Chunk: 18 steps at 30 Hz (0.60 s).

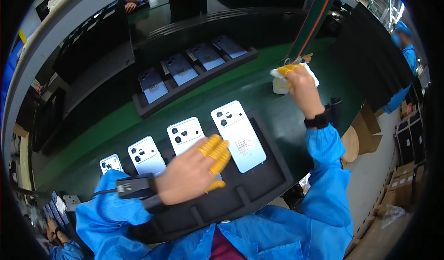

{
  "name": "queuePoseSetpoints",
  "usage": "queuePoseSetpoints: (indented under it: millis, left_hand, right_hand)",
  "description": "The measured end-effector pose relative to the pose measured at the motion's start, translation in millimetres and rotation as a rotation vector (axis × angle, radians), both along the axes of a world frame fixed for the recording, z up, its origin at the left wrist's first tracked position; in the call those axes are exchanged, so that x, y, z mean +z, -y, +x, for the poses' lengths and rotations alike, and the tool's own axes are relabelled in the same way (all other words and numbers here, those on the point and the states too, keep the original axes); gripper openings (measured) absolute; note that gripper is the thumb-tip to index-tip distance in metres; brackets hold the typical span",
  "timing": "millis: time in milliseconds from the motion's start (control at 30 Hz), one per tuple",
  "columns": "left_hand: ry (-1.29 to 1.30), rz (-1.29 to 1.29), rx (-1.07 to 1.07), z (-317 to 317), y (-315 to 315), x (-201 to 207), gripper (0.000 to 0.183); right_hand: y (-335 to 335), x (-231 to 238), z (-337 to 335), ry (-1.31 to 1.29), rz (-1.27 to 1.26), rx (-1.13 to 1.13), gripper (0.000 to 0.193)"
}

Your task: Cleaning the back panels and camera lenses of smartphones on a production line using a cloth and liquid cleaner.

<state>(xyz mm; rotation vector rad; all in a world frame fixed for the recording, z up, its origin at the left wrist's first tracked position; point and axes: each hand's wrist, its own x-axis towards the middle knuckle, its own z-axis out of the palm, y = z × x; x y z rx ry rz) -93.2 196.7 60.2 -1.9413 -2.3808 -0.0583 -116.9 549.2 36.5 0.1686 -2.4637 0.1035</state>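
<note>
Blue jacket [277,227] is nearest; above green counter [252,91], left fingers [215,146] partly cover one pale phone [185,128], grip I cannot tell; right fingers [287,69] pinch white cloth [275,73], cartons [367,128] farther right.

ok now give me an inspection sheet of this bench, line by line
Surface: green bench top, bearing two trays.
Job's things: four light phones along the near black tray, cameras up; four dark blue phones in the far black tray.
Clutter: whitish container by the right hand.
Left hand: over the light phones, yellow finger covers on; grip unclear.
Right hand: pinching a white cloth at the container.
Cables: thin dark cable at the left wrist device.
Surroundings: cardboard boxes at right; co-worker in blue beyond.
</note>
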Motion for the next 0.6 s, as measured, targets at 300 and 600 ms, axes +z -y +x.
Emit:
queuePoseSetpoints:
  millis: [300, 600]
  left_hand:
    - [0.221, 0.214, -0.073, 8.5, 5.1, -67.5, 0.057]
    - [0.184, 0.245, -0.06, 7.9, 30.7, -74.7, 0.046]
  right_hand:
    - [149.4, -25.4, 0.2, 0.076, -0.029, 0.688, 0.031]
    - [172.7, -13.9, 36.2, 0.223, 0.052, 0.623, 0.024]
